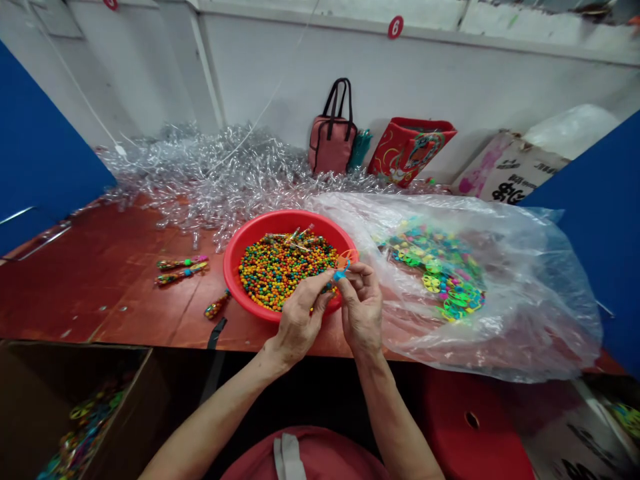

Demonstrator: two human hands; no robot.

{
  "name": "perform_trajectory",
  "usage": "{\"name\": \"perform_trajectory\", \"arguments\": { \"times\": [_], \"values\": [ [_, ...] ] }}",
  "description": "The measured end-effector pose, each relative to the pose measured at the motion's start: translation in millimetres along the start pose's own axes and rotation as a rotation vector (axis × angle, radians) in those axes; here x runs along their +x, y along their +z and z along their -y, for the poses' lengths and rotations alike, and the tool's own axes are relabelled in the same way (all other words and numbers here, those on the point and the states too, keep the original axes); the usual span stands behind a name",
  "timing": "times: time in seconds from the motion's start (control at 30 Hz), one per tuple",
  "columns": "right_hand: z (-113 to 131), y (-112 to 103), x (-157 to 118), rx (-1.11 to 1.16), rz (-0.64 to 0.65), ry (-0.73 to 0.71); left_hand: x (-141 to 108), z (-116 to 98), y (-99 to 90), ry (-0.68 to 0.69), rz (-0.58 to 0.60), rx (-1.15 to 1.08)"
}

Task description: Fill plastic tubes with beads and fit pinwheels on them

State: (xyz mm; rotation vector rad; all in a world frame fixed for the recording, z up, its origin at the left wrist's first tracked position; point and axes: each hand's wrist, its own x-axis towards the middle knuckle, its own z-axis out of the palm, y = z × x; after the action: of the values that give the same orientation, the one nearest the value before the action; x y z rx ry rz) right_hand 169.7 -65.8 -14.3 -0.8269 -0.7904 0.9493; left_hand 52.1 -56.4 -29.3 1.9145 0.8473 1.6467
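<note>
Red shirt front below; left hand and right hand pinch a small blue-and-orange plastic piece, nearer the right, over the rim of a red basin ahead.

Small piecework w/shop, by the look: long red wood bench between blue partitions, no. 6 marker on the white wall. Bulk craft stock everywhere, i.e. heap of clear plastic tubes, red basin of coloured beads, poly bag of bright plastic rings, cardboard box by the bench, handbags along the wall
</note>
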Motion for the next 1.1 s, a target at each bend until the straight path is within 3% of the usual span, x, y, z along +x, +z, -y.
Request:
{"name": "perform_trajectory", "arguments": {
  "times": [0.07, 0.1, 0.17, 0.3, 0.4, 0.87, 0.97, 1.1],
  "values": [
    [0.0, -0.7, -1.1, 0.032, -0.012, 0.038, -0.2, -1.0, 1.7, 0.053, 0.016, -0.065],
    [0.8, -2.5, -1.4, 0.040, -0.005, 0.055, 0.0, -3.4, 1.4, 0.016, 0.023, -0.140],
    [3.7, -9.1, -0.1, 0.034, 0.072, 0.092, 0.6, -10.6, -1.2, -0.189, 0.063, -0.346],
    [8.9, -29.0, 12.6, -0.071, 0.430, 0.142, 0.4, -24.5, -11.4, -0.722, 0.246, -0.800],
    [8.6, -41.3, 25.3, -0.121, 0.583, 0.102, 1.5, -27.9, -18.2, -0.883, 0.346, -0.949],
    [24.9, -44.5, 29.3, -0.200, 0.673, 0.088, 18.2, -35.9, -36.1, -0.914, 0.584, -0.790],
    [29.3, -41.2, 28.1, -0.248, 0.672, 0.028, 19.0, -37.4, -33.2, -0.900, 0.539, -0.715],
    [35.3, -34.2, 22.6, -0.319, 0.597, -0.059, 20.1, -36.9, -31.3, -0.774, 0.444, -0.571]
  ]
}}
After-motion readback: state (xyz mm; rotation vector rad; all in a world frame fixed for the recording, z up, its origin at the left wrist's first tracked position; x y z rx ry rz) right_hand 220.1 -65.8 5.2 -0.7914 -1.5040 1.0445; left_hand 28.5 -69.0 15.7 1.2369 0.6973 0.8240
